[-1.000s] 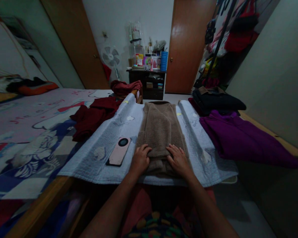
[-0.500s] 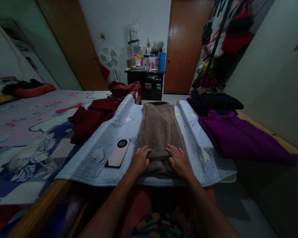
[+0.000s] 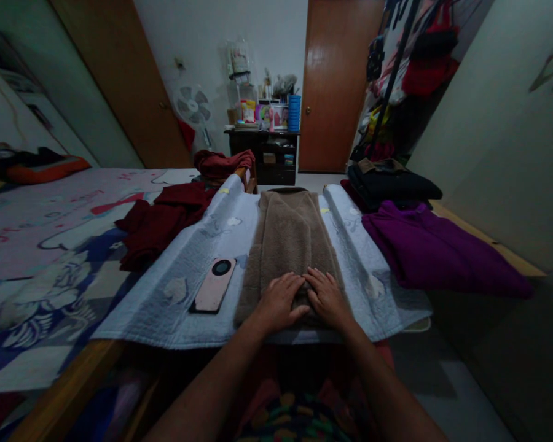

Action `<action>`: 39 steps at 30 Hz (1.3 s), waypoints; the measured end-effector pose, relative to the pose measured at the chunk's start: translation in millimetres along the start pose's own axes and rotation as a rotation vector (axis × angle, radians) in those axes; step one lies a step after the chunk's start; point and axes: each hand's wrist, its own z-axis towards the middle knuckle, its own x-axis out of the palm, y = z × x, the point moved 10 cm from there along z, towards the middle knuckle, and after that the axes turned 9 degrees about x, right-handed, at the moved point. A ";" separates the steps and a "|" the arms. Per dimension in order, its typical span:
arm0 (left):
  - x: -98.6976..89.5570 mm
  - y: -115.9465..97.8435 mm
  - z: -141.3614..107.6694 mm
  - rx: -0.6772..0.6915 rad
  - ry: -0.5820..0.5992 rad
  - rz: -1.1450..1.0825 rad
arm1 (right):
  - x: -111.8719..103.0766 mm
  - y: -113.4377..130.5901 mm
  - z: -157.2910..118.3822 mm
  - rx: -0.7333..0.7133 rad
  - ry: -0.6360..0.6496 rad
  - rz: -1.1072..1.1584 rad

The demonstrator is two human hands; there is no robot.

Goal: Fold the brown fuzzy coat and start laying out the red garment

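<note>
Two bare hands rest palms down on the near end of a brown fleecy garment (image 3: 286,236), which lies lengthwise down the middle of a pale blue cloth (image 3: 159,331). The left hand (image 3: 280,302) and the right hand (image 3: 328,299) angle inward, fingertips close together; from here I can't tell whether they touch. Their fingers are loosely stretched rather than curled, and I see neither hand clutching any fabric; the spread seems meant to press the layers flat. The garment sits between two raised ridges of the cloth, probably because that is the flattest ground.

A pink phone (image 3: 214,287) lies to its left, near enough to be in the way if the garment were spread wider. Farther left, dark red clothing (image 3: 163,220) is heaped at the cloth's edge. On the right, purple clothing (image 3: 442,252) overlaps the cloth, with a dark folded pile (image 3: 391,186) behind it, so sideways room looks tight.
</note>
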 end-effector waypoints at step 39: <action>4.3 20.9 -3.9 -0.096 -0.023 -0.162 | -1.0 3.2 1.0 -0.161 -0.084 0.248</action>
